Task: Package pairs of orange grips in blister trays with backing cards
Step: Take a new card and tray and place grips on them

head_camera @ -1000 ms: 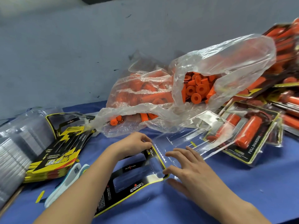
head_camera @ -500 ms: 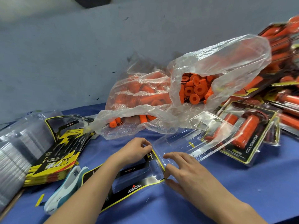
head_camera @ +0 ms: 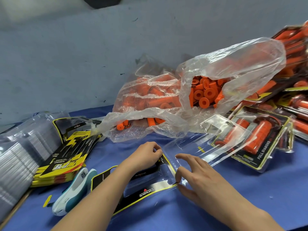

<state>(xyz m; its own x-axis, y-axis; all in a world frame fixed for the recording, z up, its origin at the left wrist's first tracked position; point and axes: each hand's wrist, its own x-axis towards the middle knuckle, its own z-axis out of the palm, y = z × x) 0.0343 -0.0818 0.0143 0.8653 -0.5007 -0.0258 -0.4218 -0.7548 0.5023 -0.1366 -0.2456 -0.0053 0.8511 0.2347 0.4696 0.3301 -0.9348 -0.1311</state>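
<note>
A black and yellow backing card (head_camera: 146, 192) lies in a clear blister tray on the blue table in front of me. My left hand (head_camera: 146, 155) pinches the card's far corner. My right hand (head_camera: 196, 177) pinches the card's right corner between thumb and finger, the other fingers spread. A second clear blister tray (head_camera: 208, 142), with nothing in it, lies just beyond, partly over a finished pack (head_camera: 260, 144). Loose orange grips (head_camera: 205, 94) fill a clear plastic bag (head_camera: 233, 67) behind.
A stack of backing cards (head_camera: 66, 157) and a stack of clear trays (head_camera: 18, 157) sit at left. A white and teal stapler (head_camera: 75, 192) lies by my left forearm. Finished packs (head_camera: 296, 90) pile up at right. A grey wall (head_camera: 83, 55) stands behind.
My right hand has gone from lying flat on the tray to pinching the card's right corner. My left hand has stayed on the far corner.
</note>
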